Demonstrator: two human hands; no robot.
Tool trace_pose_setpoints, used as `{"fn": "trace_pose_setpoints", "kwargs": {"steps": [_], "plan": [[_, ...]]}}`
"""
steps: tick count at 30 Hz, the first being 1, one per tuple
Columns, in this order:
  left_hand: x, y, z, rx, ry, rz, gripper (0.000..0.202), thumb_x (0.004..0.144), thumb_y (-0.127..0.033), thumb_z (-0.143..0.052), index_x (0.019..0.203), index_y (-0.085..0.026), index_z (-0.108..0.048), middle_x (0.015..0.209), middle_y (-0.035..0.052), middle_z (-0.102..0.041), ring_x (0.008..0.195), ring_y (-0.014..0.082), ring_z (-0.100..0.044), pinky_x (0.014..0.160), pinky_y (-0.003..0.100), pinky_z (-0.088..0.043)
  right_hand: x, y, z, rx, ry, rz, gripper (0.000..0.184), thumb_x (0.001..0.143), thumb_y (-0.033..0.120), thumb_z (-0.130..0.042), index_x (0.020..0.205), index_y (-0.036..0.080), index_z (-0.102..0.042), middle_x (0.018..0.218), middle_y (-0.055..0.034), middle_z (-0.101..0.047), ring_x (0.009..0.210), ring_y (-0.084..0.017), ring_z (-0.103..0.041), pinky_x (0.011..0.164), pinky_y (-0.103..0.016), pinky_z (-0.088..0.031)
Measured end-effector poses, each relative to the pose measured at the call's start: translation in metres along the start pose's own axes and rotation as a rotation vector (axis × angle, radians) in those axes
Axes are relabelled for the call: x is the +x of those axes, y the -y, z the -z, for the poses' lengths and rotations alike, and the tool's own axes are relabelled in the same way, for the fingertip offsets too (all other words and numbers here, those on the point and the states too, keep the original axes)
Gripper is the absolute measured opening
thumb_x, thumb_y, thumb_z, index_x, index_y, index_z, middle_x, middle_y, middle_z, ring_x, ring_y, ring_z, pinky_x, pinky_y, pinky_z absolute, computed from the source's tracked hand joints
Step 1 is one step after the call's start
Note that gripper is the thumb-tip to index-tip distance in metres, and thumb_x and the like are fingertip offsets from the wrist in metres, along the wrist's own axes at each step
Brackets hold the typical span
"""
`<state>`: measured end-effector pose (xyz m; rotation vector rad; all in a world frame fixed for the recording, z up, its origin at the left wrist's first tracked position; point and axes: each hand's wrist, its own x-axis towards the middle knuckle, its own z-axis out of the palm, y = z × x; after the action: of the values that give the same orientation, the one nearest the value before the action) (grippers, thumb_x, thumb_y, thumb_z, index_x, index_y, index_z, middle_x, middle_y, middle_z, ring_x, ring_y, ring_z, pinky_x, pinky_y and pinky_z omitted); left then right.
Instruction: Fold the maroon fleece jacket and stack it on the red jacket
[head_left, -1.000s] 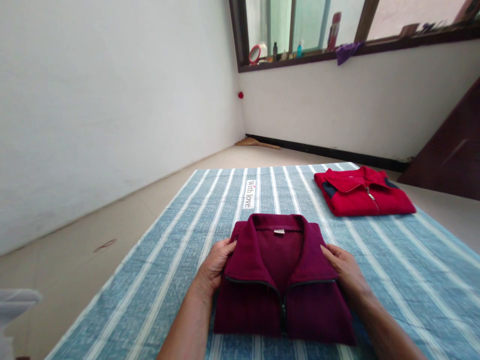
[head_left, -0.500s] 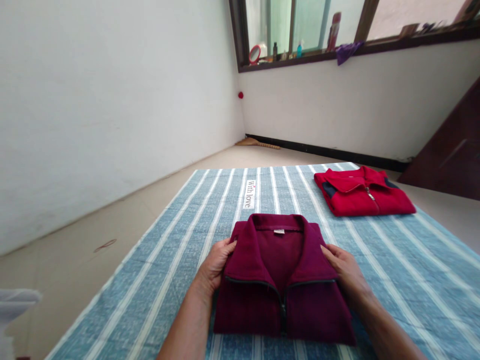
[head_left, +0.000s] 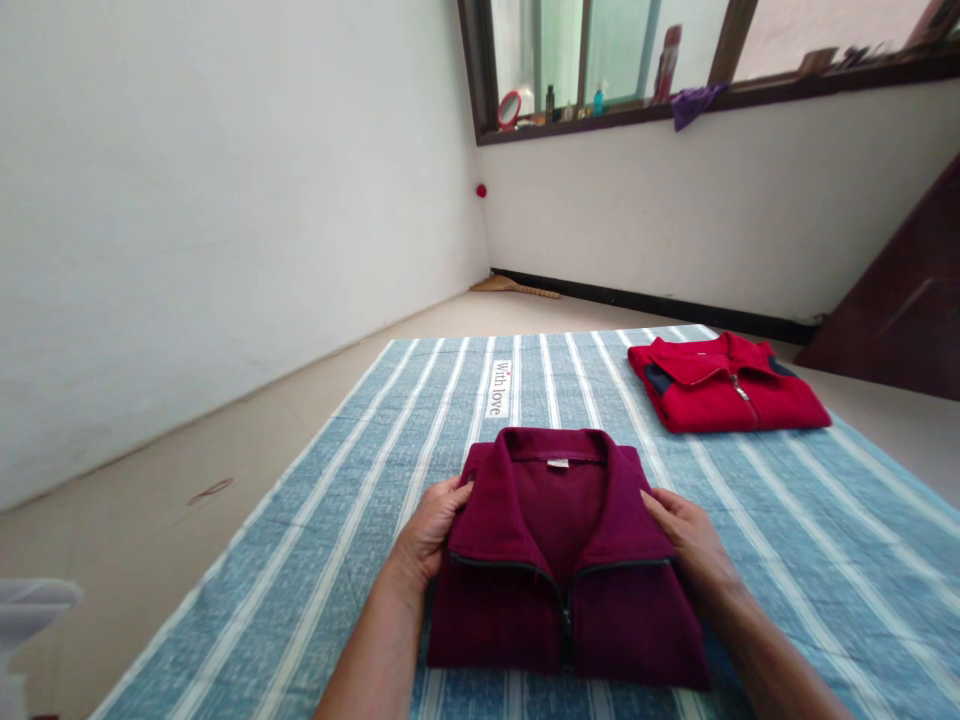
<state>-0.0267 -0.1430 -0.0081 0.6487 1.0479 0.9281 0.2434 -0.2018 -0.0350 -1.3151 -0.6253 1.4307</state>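
A folded maroon zip-up jacket (head_left: 510,610) lies in front of me on a blue and white striped cloth (head_left: 360,470), its collar spread and a white label at the neck. My left hand (head_left: 435,520) grips the jacket's left side, thumb on top and fingers tucked under the edge. On the opposite side, my right hand (head_left: 690,540) holds the jacket the same way, its fingers mostly hidden beneath the fabric. Farther back on the right rests a folded red jacket (head_left: 757,400) with dark patches and a silver zip pull, apart from both hands.
The cloth-covered surface ends near a white wall (head_left: 225,200) on the left. A broom (head_left: 517,287) lies on the floor in the far corner. Bottles, a round mirror (head_left: 509,108) and a purple cloth (head_left: 694,103) are on the windowsill. A dark red panel (head_left: 900,300) leans at right.
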Motion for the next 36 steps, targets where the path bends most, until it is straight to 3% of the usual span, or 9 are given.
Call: {"fn": "trace_pose_setpoints", "kwargs": {"steps": [18, 26, 36], "plan": [[0.0009, 0.0001, 0.0009, -0.016, -0.005, -0.002, 0.033, 0.072, -0.010, -0.071, 0.104, -0.009, -0.063, 0.082, 0.0119, -0.073, 0.076, 0.0246, -0.071, 0.071, 0.032, -0.058, -0.0027, 0.0019, -0.0034, 0.039, 0.003, -0.015, 0.042, 0.064, 0.046, -0.077, 0.094, 0.018, -0.065, 0.071, -0.0006, -0.071, 0.072, -0.020, -0.066, 0.056, -0.025, -0.046], [-0.0021, -0.0026, -0.0011, -0.043, -0.008, 0.012, 0.023, 0.078, -0.012, -0.066, 0.100, -0.008, -0.063, 0.081, 0.0128, -0.073, 0.075, 0.0241, -0.071, 0.071, 0.032, -0.058, 0.0026, -0.0023, -0.0019, 0.029, 0.000, 0.020, 0.038, 0.061, 0.039, -0.078, 0.090, 0.017, -0.067, 0.075, -0.0022, -0.071, 0.068, -0.020, -0.066, 0.054, -0.025, -0.045], [0.0007, -0.0012, 0.0014, -0.036, -0.004, 0.007, 0.022, 0.079, -0.013, -0.063, 0.100, -0.006, -0.063, 0.076, 0.0132, -0.073, 0.065, 0.0239, -0.070, 0.066, 0.034, -0.059, 0.0025, -0.0025, -0.0042, 0.007, 0.012, 0.050, 0.040, 0.066, 0.049, -0.074, 0.088, 0.016, -0.067, 0.074, -0.0022, -0.071, 0.062, -0.017, -0.063, 0.056, -0.024, -0.045]]}}
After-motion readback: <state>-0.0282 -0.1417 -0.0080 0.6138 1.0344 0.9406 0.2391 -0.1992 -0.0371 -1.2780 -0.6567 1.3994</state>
